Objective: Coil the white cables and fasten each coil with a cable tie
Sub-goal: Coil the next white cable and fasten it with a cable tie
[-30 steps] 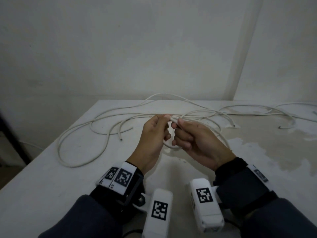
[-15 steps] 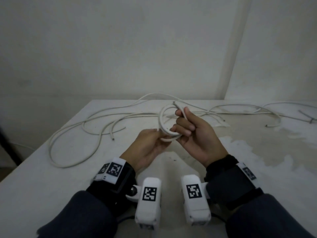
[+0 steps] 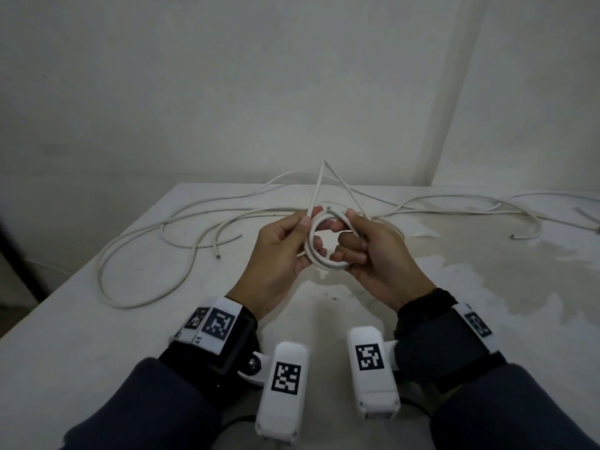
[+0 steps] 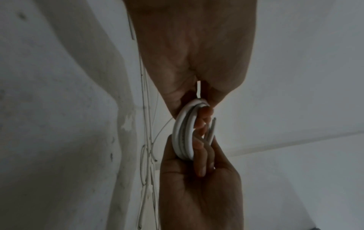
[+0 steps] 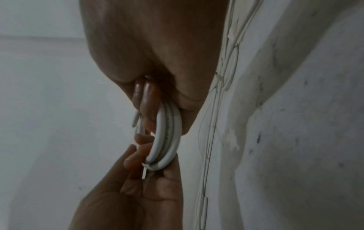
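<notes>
A small coil of white cable (image 3: 319,254) hangs between both hands above the table (image 3: 81,319). My left hand (image 3: 285,245) pinches the coil's left side between thumb and fingers. My right hand (image 3: 363,245) grips its right side with curled fingers. The cable's free length (image 3: 319,186) rises from the coil in a peak and runs down to the far table. Edge-on in the left wrist view the coil (image 4: 184,132) shows two or three turns, as it does in the right wrist view, coil (image 5: 167,140). No cable tie is visible.
More loose white cables (image 3: 143,254) sprawl in wide loops over the left and far side of the table, with others (image 3: 487,206) trailing to the right. A bare wall stands close behind. The table top on the right is stained and patchy.
The coil has gained a turn and now sits between both hands. The free cable has been pulled up into a tall peak behind the coil.
</notes>
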Tool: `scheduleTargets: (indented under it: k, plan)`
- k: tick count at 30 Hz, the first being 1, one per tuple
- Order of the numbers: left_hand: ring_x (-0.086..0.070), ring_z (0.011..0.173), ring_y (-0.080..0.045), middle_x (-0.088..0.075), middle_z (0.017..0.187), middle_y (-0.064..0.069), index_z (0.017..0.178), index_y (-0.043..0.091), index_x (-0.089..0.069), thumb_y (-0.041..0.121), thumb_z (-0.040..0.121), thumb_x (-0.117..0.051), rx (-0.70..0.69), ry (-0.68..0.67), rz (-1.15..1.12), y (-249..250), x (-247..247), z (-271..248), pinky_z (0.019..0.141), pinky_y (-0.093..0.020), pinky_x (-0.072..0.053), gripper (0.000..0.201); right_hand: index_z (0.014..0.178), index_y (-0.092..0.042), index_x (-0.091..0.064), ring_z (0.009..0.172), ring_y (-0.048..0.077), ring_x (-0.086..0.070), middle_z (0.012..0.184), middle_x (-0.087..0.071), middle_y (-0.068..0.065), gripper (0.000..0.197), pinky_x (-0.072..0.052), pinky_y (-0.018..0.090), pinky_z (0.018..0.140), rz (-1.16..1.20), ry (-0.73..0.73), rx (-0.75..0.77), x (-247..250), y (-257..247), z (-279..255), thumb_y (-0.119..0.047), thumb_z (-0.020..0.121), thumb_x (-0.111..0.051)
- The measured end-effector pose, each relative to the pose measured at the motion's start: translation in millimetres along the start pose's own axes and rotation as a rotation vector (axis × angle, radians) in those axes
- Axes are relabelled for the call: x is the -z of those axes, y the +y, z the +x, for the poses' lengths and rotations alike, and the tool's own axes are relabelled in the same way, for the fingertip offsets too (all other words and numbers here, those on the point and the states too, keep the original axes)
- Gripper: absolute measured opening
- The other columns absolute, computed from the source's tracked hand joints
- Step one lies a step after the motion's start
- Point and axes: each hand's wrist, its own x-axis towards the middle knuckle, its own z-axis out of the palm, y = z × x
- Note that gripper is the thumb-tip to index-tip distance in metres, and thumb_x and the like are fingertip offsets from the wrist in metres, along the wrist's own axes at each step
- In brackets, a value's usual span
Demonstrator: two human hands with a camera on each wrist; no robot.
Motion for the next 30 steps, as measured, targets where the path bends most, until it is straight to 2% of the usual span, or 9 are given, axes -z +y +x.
scheduleTargets:
  k: [3, 6, 10, 14, 17, 19, 25, 27, 30]
  plan:
    - [-0.057, 0.066, -0.015, -0.064, 0.085, -0.009, 0.109, 0.005, -0.065, 0.009, 0.100, -0.041, 0.010, 0.006, -0.048, 3.1, -1.7, 1.1, 0.062, -0.027, -0.055, 0.026, 0.075, -0.009, -0.056, 0.033, 0.005, -0.021, 0.042, -0.027, -0.007, 0.034, -0.034, 0.021, 0.047, 0.004, -0.006, 0.002, -3.4, -0.7, -2.3, -0.021, 0.102, -0.039]
    - [-0.043, 0.046, -0.010, -0.051, 0.066, -0.005, 0.112, -0.003, -0.062, 0.006, 0.099, -0.039, 0.009, 0.004, -0.096, 5.7, -2.8, 2.1, 0.049, -0.023, -0.046, 0.027, 0.091, -0.015, -0.051, 0.034, 0.005, -0.021, 0.043, -0.029, -0.007, 0.015, -0.035, 0.020, 0.042, 0.029, -0.032, 0.026, -6.2, -2.4, -4.6, -0.016, 0.102, -0.040]
    - [-0.037, 0.040, -0.009, -0.047, 0.057, 0.000, 0.110, 0.001, -0.062, 0.005, 0.100, -0.034, 0.014, 0.002, -0.066, 6.7, -4.1, 1.9, 0.044, -0.022, -0.041, 0.030, 0.083, -0.015, -0.050, 0.033, 0.004, -0.019, 0.043, -0.028, -0.007, 0.021, -0.033, 0.019, 0.038, -0.012, -0.061, 0.055, -7.4, -1.4, -6.0, -0.014, 0.101, -0.039]
    - [-0.028, 0.038, -0.006, -0.038, 0.054, 0.003, 0.109, 0.006, -0.061, 0.006, 0.100, -0.030, 0.017, -0.032, -0.017, 8.4, -5.2, 2.0, 0.042, -0.020, -0.036, 0.032, 0.076, -0.016, -0.047, 0.033, 0.005, -0.020, 0.042, -0.031, -0.006, 0.024, -0.033, 0.020, 0.037, -0.013, -0.038, 0.063, -11.7, 0.9, -5.4, -0.011, 0.099, -0.042]
    - [-0.024, 0.037, -0.005, -0.030, 0.051, 0.005, 0.099, 0.006, -0.059, 0.006, 0.100, -0.027, 0.010, -0.063, 0.098, 11.0, -7.8, 0.0, 0.041, -0.020, -0.033, 0.032, 0.080, -0.013, -0.047, 0.032, 0.006, -0.024, 0.043, -0.042, -0.006, 0.019, -0.031, 0.019, 0.035, -0.024, -0.023, 0.068, -14.7, 0.5, -5.5, -0.008, 0.097, -0.042]
    - [-0.025, 0.037, -0.006, -0.030, 0.049, 0.005, 0.094, 0.003, -0.055, 0.004, 0.099, -0.026, 0.004, -0.071, 0.167, 12.8, -8.2, -0.9, 0.041, -0.022, -0.035, 0.030, 0.075, -0.013, -0.050, 0.033, 0.007, -0.026, 0.046, -0.039, -0.002, 0.023, -0.031, 0.019, 0.036, -0.034, -0.015, 0.073, -15.0, 0.7, -5.9, -0.008, 0.096, -0.044]
    - [-0.040, 0.041, -0.010, -0.046, 0.064, -0.003, 0.111, -0.004, -0.060, 0.002, 0.097, -0.033, 0.010, -0.056, 0.196, 16.4, -0.2, -4.0, 0.044, -0.023, -0.043, 0.032, 0.078, -0.011, -0.050, 0.035, 0.008, -0.026, 0.049, -0.040, -0.001, 0.020, -0.030, 0.019, 0.035, -0.070, -0.041, 0.058, -13.1, 2.7, -4.3, -0.009, 0.096, -0.044]
    - [-0.034, 0.039, -0.008, -0.044, 0.065, -0.002, 0.113, 0.000, -0.058, 0.001, 0.097, -0.031, 0.023, -0.074, 0.167, 16.9, -0.1, -5.0, 0.042, -0.022, -0.040, 0.031, 0.079, -0.012, -0.049, 0.035, 0.008, -0.026, 0.049, -0.038, -0.001, 0.020, -0.031, 0.019, 0.035, -0.098, -0.048, 0.061, -13.8, 3.8, -5.3, -0.009, 0.097, -0.042]
    - [-0.027, 0.038, -0.006, -0.040, 0.062, 0.001, 0.121, 0.010, -0.053, 0.004, 0.099, -0.028, 0.030, -0.048, 0.185, 15.2, -1.2, -4.2, 0.040, -0.020, -0.035, 0.034, 0.094, -0.015, -0.048, 0.035, 0.008, -0.026, 0.050, -0.035, -0.002, 0.012, -0.033, 0.019, 0.036, -0.125, -0.060, 0.081, -16.1, 3.8, -7.3, -0.007, 0.098, -0.040]
